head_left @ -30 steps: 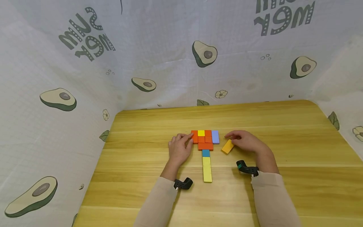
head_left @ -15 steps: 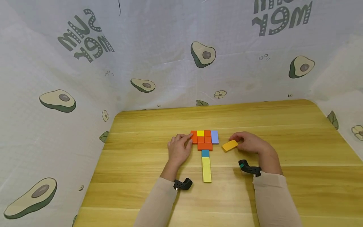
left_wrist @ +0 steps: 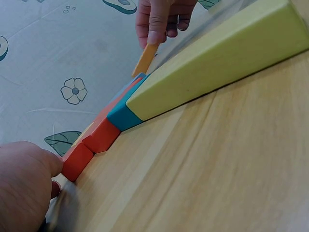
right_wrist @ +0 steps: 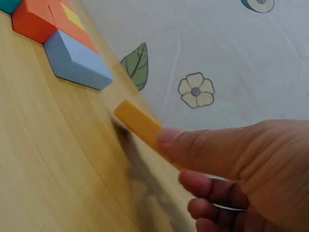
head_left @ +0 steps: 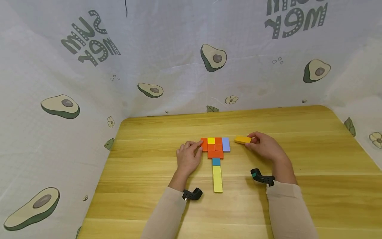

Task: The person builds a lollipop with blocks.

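Observation:
My right hand (head_left: 267, 146) pinches an orange-yellow rectangular block (head_left: 242, 139) between thumb and fingers. In the right wrist view that block (right_wrist: 140, 121) is tilted above the tabletop, apart from the lilac block (right_wrist: 77, 60). At the arrangement's left side, my left hand (head_left: 189, 156) touches a red block (head_left: 204, 144) with its fingertips. Flat blocks lie joined together: red ones, a small yellow square (head_left: 211, 140), the lilac block (head_left: 225, 145) on the right, a red bar (head_left: 215, 154) below, then a blue square (head_left: 216, 161) and a long pale yellow block (head_left: 217, 179).
The wooden table (head_left: 134, 186) extends on both sides of the blocks. Behind and beside it hangs a white cloth (head_left: 179, 66) printed with avocados, flowers and lettering. Each wrist wears a black camera mount (head_left: 192, 193).
My right hand has turned the orange-yellow block and lifted it away from me, to beyond the lilac block's right side. My left hand stays on the red block.

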Tool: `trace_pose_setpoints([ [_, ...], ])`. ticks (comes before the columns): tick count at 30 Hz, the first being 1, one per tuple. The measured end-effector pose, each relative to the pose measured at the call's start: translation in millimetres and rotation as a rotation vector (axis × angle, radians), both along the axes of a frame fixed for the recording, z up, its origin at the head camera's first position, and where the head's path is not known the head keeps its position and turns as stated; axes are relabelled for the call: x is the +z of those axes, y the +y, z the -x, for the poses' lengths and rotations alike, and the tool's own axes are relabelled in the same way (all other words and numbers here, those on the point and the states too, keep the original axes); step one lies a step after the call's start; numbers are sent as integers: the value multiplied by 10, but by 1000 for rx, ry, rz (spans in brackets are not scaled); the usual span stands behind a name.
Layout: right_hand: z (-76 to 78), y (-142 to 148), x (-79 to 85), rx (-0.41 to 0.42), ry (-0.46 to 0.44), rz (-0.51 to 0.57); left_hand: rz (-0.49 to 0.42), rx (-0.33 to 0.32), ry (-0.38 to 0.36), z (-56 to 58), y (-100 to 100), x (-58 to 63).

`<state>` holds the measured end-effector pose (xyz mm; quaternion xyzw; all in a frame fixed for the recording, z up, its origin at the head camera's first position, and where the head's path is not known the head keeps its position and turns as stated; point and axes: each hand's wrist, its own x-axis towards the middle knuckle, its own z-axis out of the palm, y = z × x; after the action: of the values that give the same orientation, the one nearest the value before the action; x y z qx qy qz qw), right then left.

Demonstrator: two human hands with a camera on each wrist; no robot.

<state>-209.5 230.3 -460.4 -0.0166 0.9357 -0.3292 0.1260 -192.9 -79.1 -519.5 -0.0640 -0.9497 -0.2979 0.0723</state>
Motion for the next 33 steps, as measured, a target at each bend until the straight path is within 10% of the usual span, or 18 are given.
trace_pose_setpoints([
  [11,249,-352,-95,-44,151,125,3,-4,6,9,-13,-1],
  [21,676,-709,-240,112,40,139,-1,-9,-16,-1,4,10],
  [33,781,-783,-337,117,33,122,-2,-6,5,8,-11,11],
])
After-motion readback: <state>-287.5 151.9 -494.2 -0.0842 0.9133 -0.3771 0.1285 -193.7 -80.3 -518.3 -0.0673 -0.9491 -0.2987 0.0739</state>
